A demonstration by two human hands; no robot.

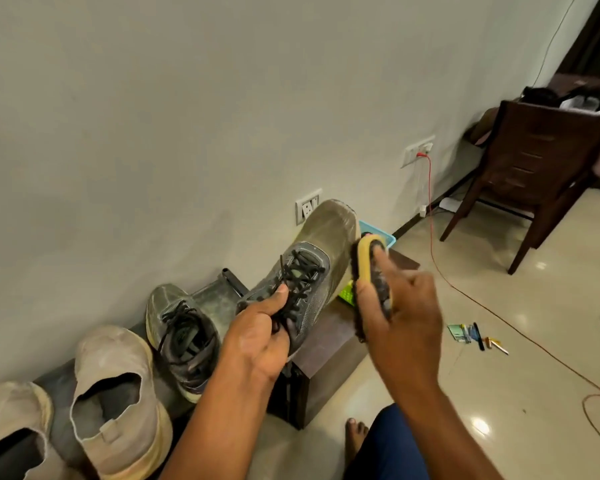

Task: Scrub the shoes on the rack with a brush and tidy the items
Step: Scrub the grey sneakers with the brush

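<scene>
The left hand [257,334] grips the laced shoe [309,271], toe toward one o'clock; the right hand's [406,306] fingers clasp the brush [369,268] at its three-o'clock flank.

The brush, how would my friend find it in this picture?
Start at the low dark rack along the wall. Above its right end, the left hand lifts a gray laced shoe. The brush is in the right hand, the only yellow-backed, dark-bristled thing beside that shoe's toe.

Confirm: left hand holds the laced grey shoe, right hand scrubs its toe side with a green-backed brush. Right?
Not quite. The head view shows the brush has a yellow back, not green. The rest stands: left hand holds the laced grey shoe, right hand works the brush against its toe side.
</scene>
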